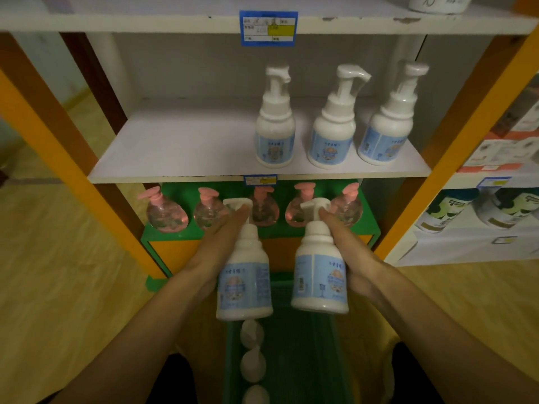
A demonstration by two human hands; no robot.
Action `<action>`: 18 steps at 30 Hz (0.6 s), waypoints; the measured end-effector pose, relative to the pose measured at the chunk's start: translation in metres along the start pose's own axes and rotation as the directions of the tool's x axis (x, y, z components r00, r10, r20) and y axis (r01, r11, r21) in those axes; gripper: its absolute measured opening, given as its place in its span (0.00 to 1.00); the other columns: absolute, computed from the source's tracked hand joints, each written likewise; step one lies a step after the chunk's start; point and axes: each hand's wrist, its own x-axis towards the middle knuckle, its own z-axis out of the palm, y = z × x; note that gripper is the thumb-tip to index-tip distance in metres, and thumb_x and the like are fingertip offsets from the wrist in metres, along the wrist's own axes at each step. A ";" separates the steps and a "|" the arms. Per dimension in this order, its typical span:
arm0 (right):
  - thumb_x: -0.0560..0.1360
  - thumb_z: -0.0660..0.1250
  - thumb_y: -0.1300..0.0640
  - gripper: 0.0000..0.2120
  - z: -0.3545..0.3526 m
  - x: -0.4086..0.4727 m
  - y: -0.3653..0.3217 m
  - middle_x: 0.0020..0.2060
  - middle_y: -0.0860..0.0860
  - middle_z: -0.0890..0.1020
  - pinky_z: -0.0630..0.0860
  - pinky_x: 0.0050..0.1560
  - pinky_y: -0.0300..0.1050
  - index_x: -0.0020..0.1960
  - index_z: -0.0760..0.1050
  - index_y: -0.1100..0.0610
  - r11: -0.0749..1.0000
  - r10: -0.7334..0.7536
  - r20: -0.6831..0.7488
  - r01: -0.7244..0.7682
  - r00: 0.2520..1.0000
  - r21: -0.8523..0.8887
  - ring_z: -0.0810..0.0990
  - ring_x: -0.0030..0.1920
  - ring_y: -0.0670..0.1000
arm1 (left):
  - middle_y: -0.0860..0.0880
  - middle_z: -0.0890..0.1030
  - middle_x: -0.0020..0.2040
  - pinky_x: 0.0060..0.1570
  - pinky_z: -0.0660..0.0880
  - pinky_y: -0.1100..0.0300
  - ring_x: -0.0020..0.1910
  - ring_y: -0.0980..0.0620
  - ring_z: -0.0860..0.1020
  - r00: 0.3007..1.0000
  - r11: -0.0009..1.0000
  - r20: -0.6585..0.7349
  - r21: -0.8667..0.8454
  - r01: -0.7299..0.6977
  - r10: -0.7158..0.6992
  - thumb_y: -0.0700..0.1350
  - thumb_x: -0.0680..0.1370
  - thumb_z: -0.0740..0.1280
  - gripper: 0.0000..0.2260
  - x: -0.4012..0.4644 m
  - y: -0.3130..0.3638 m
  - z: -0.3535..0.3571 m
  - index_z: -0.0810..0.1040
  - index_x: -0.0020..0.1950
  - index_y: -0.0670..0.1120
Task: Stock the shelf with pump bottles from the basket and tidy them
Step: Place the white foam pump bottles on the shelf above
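Observation:
My left hand [215,252] grips a white pump bottle with a blue label [245,284], held upright above the green basket [315,345]. My right hand [350,258] grips a second, matching pump bottle [319,275] beside it. Both bottles hang below the front edge of the white shelf [180,147]. Three matching bottles stand in a row on the shelf's right half: one at the left [274,129], one in the middle [331,132], one at the right [386,126]. More white bottles [252,363] lie along the basket's left side.
Pink round pump bottles [166,211] line the green shelf below. Orange and brown uprights [58,141] frame the unit on both sides. A neighbouring shelf at the right holds dark-capped bottles [449,211] and boxes. A blue price tag [268,28] hangs on the upper shelf edge.

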 end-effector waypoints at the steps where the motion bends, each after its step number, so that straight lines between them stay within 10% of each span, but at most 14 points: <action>1: 0.72 0.62 0.36 0.21 0.001 0.000 0.000 0.33 0.54 0.80 0.79 0.38 0.46 0.50 0.72 0.54 0.999 0.022 0.021 -0.023 1.000 0.047 0.81 0.32 0.53 | 0.48 0.81 0.34 0.37 0.79 0.56 0.33 0.50 0.81 1.000 0.999 -0.004 -0.039 0.023 -0.023 0.56 0.75 0.66 0.14 0.002 0.001 0.002 0.74 0.55 0.49; 5: 0.70 0.64 0.35 0.24 0.005 -0.002 -0.001 0.37 0.57 0.82 0.80 0.39 0.47 0.54 0.72 0.54 0.987 0.047 0.068 -0.057 0.997 0.151 0.81 0.33 0.54 | 0.45 0.78 0.45 0.43 0.79 0.59 0.42 0.47 0.79 0.987 0.991 -0.089 -0.003 -0.136 0.135 0.48 0.78 0.65 0.23 0.008 0.004 0.000 0.65 0.70 0.44; 9: 0.72 0.64 0.37 0.26 0.014 0.000 0.001 0.34 0.55 0.81 0.80 0.36 0.48 0.64 0.69 0.51 0.992 0.010 0.026 -0.013 1.000 0.126 0.81 0.32 0.54 | 0.46 0.81 0.37 0.43 0.78 0.52 0.37 0.48 0.81 0.995 0.991 -0.024 -0.094 0.097 -0.100 0.57 0.75 0.65 0.17 0.005 0.004 0.001 0.74 0.58 0.49; 18: 0.63 0.68 0.37 0.28 0.025 -0.009 -0.004 0.29 0.55 0.81 0.80 0.36 0.46 0.53 0.72 0.56 0.994 -0.023 -0.055 0.029 0.998 0.109 0.81 0.30 0.53 | 0.46 0.79 0.35 0.36 0.79 0.54 0.31 0.49 0.81 0.985 0.996 -0.166 -0.084 0.027 -0.040 0.59 0.75 0.65 0.15 0.011 0.001 -0.004 0.73 0.53 0.50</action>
